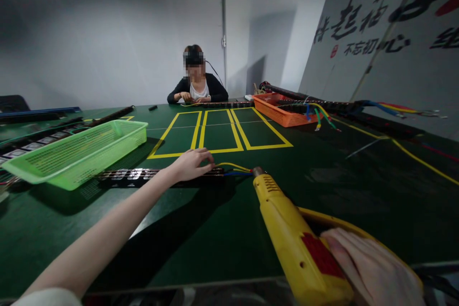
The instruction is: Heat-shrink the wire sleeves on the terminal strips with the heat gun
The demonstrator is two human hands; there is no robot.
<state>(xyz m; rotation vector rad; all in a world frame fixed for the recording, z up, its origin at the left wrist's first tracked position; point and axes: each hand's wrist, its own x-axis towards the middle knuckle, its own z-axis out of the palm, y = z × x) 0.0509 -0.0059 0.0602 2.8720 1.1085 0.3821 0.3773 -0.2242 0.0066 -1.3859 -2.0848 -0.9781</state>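
My right hand (373, 267) is wrapped round the handle of a yellow heat gun (281, 222) with a red panel on its side. The gun's metal nozzle points away from me, at the ends of a few yellow and blue wires (234, 168). These wires come out of the right end of a long black strip (132, 178) lying across the green table. My left hand (193, 163) rests over that right end with its fingers curled onto it. Part of the strip is hidden under my left hand and forearm.
A light green plastic basket (103, 153) stands at the left, beside more dark strips. An orange basket (283, 115) with strips and coloured wires is at the back right. Yellow tape rectangles (220, 151) mark the table (215, 229). Another person (197, 86) sits across from me.
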